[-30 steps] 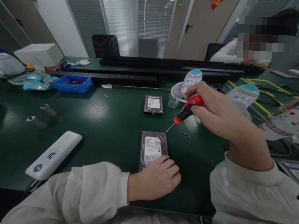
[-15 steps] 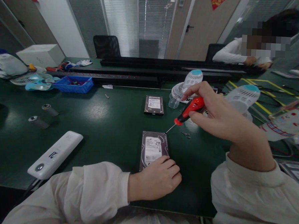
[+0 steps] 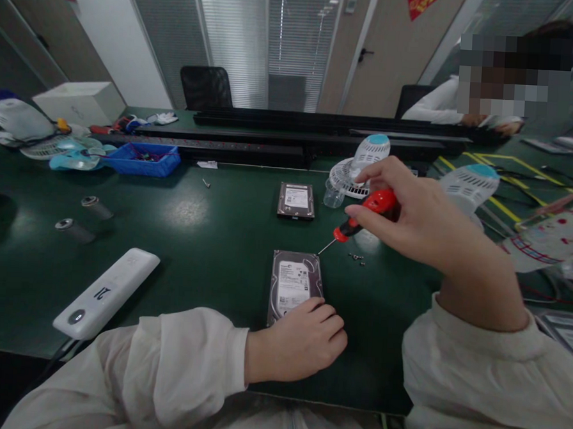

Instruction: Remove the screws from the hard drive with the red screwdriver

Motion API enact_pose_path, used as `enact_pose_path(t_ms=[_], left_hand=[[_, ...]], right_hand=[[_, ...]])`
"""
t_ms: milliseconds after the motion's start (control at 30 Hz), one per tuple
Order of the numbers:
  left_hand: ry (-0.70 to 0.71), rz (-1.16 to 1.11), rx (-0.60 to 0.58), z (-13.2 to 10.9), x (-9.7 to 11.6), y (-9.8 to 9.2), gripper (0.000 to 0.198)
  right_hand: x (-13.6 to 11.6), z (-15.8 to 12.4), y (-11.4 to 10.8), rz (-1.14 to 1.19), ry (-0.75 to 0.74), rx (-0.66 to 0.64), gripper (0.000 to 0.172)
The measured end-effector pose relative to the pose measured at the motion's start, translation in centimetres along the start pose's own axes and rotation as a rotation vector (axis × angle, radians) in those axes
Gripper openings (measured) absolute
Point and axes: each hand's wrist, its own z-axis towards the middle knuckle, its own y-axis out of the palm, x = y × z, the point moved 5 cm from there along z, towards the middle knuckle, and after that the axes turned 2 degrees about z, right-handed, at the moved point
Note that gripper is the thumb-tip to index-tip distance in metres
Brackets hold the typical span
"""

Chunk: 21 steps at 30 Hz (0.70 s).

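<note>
A hard drive (image 3: 294, 284) lies label-up on the green table in front of me. My left hand (image 3: 299, 343) rests on its near edge, fingers curled against it. My right hand (image 3: 411, 214) is closed around a red-and-black screwdriver (image 3: 363, 218), held above the table. The thin tip of the screwdriver points down at the drive's far right corner. Several small screws (image 3: 356, 257) lie on the table to the right of the drive. A second hard drive (image 3: 295, 200) lies farther back.
A white device marked 21 (image 3: 104, 293) lies at the left, with two grey cylinders (image 3: 82, 216) beyond it. A blue bin (image 3: 145, 159) and small white fans (image 3: 361, 164) stand farther back. Another person in white sits at the far right (image 3: 441, 104).
My right hand has turned on the screwdriver handle and shifted slightly right, so the handle lies flatter. The left hand and the drive have stayed in place.
</note>
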Motion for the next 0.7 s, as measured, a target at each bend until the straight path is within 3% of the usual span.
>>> enact_pose_path(t_ms=[133,267,367,500,700], left_hand=[[-0.003,-0.002,-0.003,-0.01,0.00,0.05,0.021],[-0.006,-0.004,0.011,0.00,0.04,0.05,0.022],[-0.011,-0.009,0.023,0.03,0.04,0.09,0.023],[-0.012,-0.013,0.027,0.06,0.05,0.05,0.022],[-0.014,-0.030,0.026,-0.04,-0.02,-0.14,0.021]], right_hand=[[0.52,-0.12,0.10,-0.113,0.086,-0.030,0.048],[-0.08,-0.18,-0.17,0.044,-0.013,-0.086,0.032],[-0.18,0.01,-0.24,0.024,-0.036,-0.033,0.025],[0.51,0.06,-0.05,-0.162,0.062,-0.003,0.041],[-0.03,-0.14,-0.06,0.026,-0.041,-0.092,0.037]])
